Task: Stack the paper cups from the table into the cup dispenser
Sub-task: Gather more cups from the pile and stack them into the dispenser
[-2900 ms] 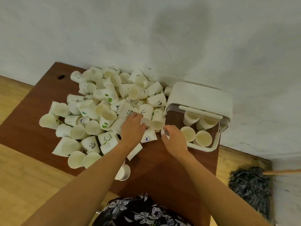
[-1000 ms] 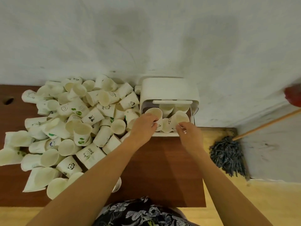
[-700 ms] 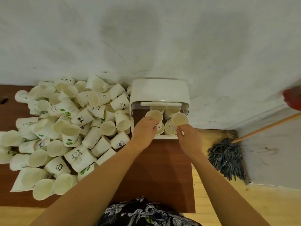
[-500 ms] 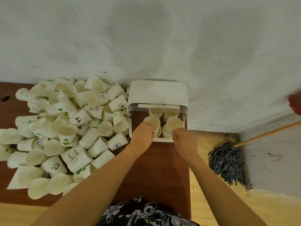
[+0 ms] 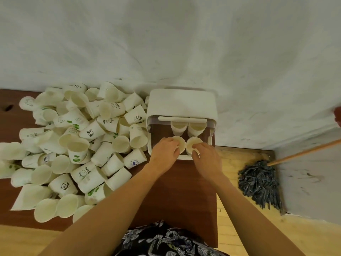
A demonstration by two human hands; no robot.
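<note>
Left hand [image 5: 164,150] fingers curled on left cup [image 5: 180,145], right hand [image 5: 206,156] fingers curled on right cup [image 5: 192,144], both inside dispenser [image 5: 181,106].

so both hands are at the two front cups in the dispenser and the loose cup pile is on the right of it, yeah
Not quite. The head view shows the pile of loose cups on the left of the dispenser, not the right. The rest holds: the left hand and right hand are at the two front cups.
</note>
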